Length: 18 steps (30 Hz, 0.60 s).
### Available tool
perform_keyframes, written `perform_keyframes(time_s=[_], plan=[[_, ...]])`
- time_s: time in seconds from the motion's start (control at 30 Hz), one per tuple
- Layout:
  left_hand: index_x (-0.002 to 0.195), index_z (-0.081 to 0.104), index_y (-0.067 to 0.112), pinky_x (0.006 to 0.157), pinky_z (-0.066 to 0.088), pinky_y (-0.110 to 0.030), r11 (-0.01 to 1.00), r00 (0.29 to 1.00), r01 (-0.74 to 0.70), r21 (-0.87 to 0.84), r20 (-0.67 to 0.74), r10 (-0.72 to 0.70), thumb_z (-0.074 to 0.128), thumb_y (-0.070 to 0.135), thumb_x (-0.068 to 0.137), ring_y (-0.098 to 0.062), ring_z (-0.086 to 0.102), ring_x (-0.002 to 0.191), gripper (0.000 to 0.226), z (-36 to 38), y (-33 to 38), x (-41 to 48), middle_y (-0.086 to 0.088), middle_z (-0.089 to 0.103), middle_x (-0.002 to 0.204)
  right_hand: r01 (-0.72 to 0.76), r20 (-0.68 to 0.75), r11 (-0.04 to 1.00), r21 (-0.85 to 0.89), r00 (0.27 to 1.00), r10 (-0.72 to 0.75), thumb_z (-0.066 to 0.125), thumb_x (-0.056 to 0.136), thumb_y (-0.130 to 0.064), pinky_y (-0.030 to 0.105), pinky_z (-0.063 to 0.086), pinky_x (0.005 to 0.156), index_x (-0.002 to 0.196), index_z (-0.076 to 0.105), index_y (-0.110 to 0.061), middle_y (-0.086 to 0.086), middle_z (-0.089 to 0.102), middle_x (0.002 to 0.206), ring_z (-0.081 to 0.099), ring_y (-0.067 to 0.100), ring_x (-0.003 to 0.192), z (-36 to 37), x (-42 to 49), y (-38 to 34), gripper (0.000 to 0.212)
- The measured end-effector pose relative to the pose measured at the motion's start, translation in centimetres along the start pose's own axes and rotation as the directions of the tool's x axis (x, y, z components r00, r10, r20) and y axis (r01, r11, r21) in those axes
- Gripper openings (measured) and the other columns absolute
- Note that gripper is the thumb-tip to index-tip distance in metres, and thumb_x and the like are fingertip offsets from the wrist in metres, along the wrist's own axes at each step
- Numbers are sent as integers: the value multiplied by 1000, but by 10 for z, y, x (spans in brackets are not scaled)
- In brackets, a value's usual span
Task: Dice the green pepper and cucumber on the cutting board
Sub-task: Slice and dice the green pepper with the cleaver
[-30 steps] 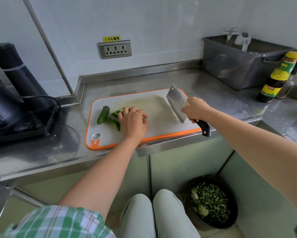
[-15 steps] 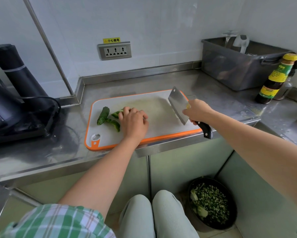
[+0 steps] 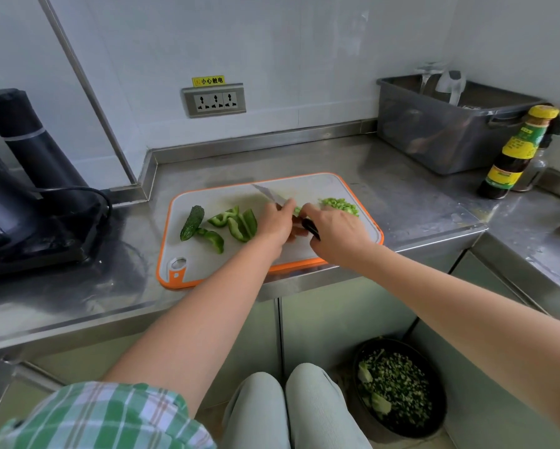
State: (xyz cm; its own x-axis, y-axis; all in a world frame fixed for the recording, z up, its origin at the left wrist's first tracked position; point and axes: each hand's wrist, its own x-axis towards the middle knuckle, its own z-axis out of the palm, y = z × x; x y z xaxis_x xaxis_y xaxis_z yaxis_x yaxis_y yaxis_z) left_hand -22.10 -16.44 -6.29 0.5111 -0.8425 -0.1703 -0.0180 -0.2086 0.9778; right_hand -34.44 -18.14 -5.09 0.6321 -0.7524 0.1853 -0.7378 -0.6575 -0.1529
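A white cutting board with an orange rim (image 3: 171, 277) lies on the steel counter. At its left lie a cucumber piece (image 3: 192, 222) and several green pepper strips (image 3: 236, 223). A pile of diced green pepper (image 3: 340, 205) sits at the board's right. My left hand (image 3: 273, 222) has its fingers curled onto a pepper strip end (image 3: 297, 210) beside the blade. My right hand (image 3: 337, 233) grips the black handle of the cleaver (image 3: 268, 194). The blade points to the far left and its edge is down on the board.
A black appliance with a cord (image 3: 29, 202) stands at the left. At the back right sit a grey plastic tub (image 3: 450, 137) and a sauce bottle (image 3: 515, 153). A black bin of green scraps (image 3: 398, 387) is on the floor below, right of my knees.
The cleaver came down from its raised spot at the right onto the board's middle. My left hand shifted right off the pepper strips. A diced pile now lies at the right.
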Motion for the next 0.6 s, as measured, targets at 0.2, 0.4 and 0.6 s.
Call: perform_keyframes(time_s=[0.2, 0.4, 0.6], plan=[[97, 50, 5, 56, 33, -28, 995, 989, -15, 96, -142, 28, 41, 16, 97, -22, 46, 74, 14, -12, -16, 10, -6, 49, 80, -38, 57, 907, 419, 998, 15, 46, 96, -41, 29, 38, 91, 127, 58, -28, 8, 53, 109, 52, 25, 108, 6, 6, 15, 36], [84, 54, 10, 44, 44, -22, 998, 994, -16, -59, -113, 9, 39, 9, 97, -23, 54, 65, 19, -16, -13, 14, -10, 58, 80, -57, 111, 857, 512, 994, 0, 35, 102, -34, 36, 9, 114, 144, 35, -45, 1, 10, 156, 13, 24, 141, 8, 7, 20, 44], [67, 39, 15, 45, 29, -24, 999, 990, -35, 16, -140, 37, 39, 9, 96, -15, 34, 55, 30, -8, -15, 16, -1, 37, 61, 23, -66, 886, 464, 998, 8, 45, 100, -25, 40, 24, 112, 138, 50, -29, 10, 28, 150, 30, 28, 136, 20, 15, 17, 39]])
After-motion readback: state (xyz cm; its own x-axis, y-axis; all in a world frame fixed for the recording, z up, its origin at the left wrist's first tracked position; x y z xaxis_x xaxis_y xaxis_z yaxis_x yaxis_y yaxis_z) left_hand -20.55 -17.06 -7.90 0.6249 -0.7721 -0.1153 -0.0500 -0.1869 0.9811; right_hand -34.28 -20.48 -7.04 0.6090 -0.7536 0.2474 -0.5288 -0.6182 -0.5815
